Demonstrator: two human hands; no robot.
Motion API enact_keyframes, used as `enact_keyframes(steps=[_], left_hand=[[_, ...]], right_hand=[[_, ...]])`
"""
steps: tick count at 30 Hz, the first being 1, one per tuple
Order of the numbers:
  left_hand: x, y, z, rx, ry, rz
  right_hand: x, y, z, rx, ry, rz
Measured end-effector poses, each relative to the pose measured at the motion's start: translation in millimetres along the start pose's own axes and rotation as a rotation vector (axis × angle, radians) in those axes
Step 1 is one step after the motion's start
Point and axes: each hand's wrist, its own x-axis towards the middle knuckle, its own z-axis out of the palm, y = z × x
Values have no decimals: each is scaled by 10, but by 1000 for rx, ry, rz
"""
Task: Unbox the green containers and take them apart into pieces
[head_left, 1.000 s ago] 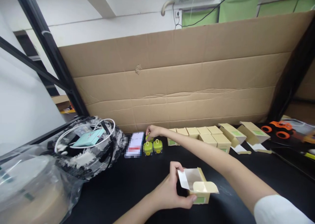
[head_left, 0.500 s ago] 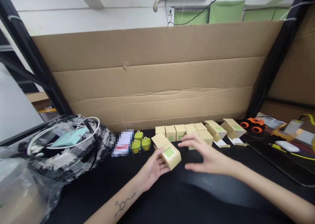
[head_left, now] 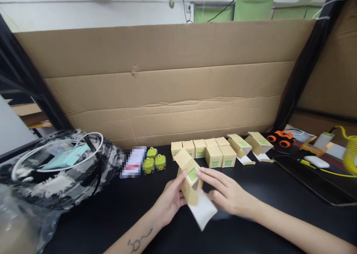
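Starting at the left edge of your black bench (head_left: 117, 216), there's a crinkly plastic bag (head_left: 55, 179) with a white cable (head_left: 41, 151) looped on top and a teal box (head_left: 67, 156) sitting inside the loop. Right of that, near the back edge, a phone (head_left: 133, 162) lies flat with its screen blurred out. Just beside it are three little green toys (head_left: 154, 161) bunched together, two in front and one behind.

Then your hands, in the middle of the bench toward the front edge. Your left hand (head_left: 170, 200) is curled around the left side of a small kraft carton (head_left: 190, 179), thumb up on its top, so it's got a proper hold on it. The carton is tilted, green label facing you, with a white flap (head_left: 203, 209) hanging open off its lower end. Your right hand (head_left: 227, 192) is half open, fingers spread and resting against the carton's right side and the flap. Can't tell if it's actually pinching anything.

Behind your hands, along the cardboard wall (head_left: 167, 83), there's a cluster of closed cartons (head_left: 212, 151). Right of those, two open cartons (head_left: 249, 144) lie tipped on their sides. Over at the right edge you've got an orange toy car (head_left: 280, 138), and a yellow coil (head_left: 350, 153) that's blurry.
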Motion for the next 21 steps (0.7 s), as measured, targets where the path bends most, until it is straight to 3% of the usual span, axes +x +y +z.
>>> enact_keyframes(steps=[3,7,10,12,17,19,21], left_hand=[[-30,-22,31,33,77,142],[-84,-74,88,104,116,314],[-109,-116,103,133,36,264],[-88,-143,82,175,-35,202],[50,-195,-10,281,-47,167],[79,-208,-33,293,-62,148],[81,-216,-45,306,-90,138]], right_hand=[[66,-94,-6,-20,5,-13],[160,-217,-36,-68,-191,-97],[77,-209,-236,-52,-301,-159],[-111,-118,-484,-47,-319,-79],[-776,498,-1078,-351,-140,410],[-964,859,-1133,-418,-207,457],[-1074,1203,-1078,-425,-354,471]])
